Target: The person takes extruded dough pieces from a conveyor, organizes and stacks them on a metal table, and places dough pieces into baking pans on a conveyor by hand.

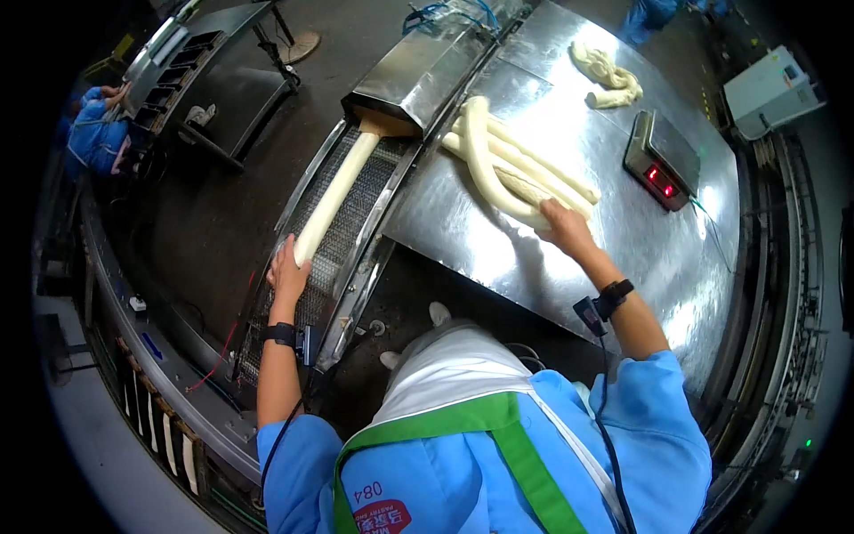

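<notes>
A long pale dough rope (336, 196) lies along the mesh conveyor belt (366, 191), its far end under the metal hood. My left hand (289, 270) is curled around its near end. On the steel table, my right hand (567, 226) grips the near end of a curved dough rope (485, 165). This rope lies across several other dough ropes (543, 169), which rest side by side beneath it. Part of each held end is hidden by my fingers.
A metal hood (405, 76) covers the belt's far part. On the steel table (445, 227) stand a scale (663, 160) with red digits and a heap of twisted dough (607, 76). Another person in blue (96, 133) works at a rack of dark trays at far left.
</notes>
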The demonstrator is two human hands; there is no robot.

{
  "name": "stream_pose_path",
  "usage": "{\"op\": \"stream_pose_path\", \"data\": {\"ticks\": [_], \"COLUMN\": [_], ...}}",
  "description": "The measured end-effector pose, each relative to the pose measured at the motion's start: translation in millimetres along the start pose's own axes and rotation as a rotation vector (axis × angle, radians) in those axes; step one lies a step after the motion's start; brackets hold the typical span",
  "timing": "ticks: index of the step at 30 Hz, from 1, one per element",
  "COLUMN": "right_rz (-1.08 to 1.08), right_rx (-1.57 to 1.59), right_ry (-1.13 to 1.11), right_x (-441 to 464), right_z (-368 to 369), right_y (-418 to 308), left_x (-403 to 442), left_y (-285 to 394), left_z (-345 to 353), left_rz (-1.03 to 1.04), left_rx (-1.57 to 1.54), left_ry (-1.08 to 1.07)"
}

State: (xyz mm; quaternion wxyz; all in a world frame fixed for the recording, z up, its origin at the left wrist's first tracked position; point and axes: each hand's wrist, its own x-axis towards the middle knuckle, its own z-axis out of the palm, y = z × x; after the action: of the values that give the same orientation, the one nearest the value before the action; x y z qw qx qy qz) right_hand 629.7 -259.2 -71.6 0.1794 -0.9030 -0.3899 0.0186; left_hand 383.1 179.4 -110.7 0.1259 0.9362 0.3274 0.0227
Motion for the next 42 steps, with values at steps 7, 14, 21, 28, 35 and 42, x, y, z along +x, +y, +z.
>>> {"op": "stream_pose_path", "data": {"ticks": [7,14,21,28,35,42], "right_rz": [0.289,0.382,-0.094,-0.033,0.19,0.232], "right_rx": [-0.201,-0.265,0.259,0.436,0.375,-0.183], "right_ry": [0.082,-0.008,0.087,0.422,0.59,0.373], "right_x": [-49.4,-35.3,35.5,55.6,21.2,64.6], "right_z": [49.6,13.6,23.5,-39.3,-119.6,-88.2], "right_y": [45.1,0.8,-65.1,-52.0,41.5,143.4], "left_x": [4.5,-3.7,-21.1,-14.7,46.0,123.0], "left_y": [-2.7,66.0,224.7,314.5,348.4,372.4], "left_z": [-2.3,-97.8,-166.1,-209.1,-165.3,-58.8], "left_rz": [-0.007,-0.118,0.273,0.413,0.312,0.343], "left_rx": [0.095,-0.836,-1.201,-1.362,-1.545,-1.589], "left_ry": [-0.118,-0.588,-0.697,-0.889,-0.82,-0.624]}}
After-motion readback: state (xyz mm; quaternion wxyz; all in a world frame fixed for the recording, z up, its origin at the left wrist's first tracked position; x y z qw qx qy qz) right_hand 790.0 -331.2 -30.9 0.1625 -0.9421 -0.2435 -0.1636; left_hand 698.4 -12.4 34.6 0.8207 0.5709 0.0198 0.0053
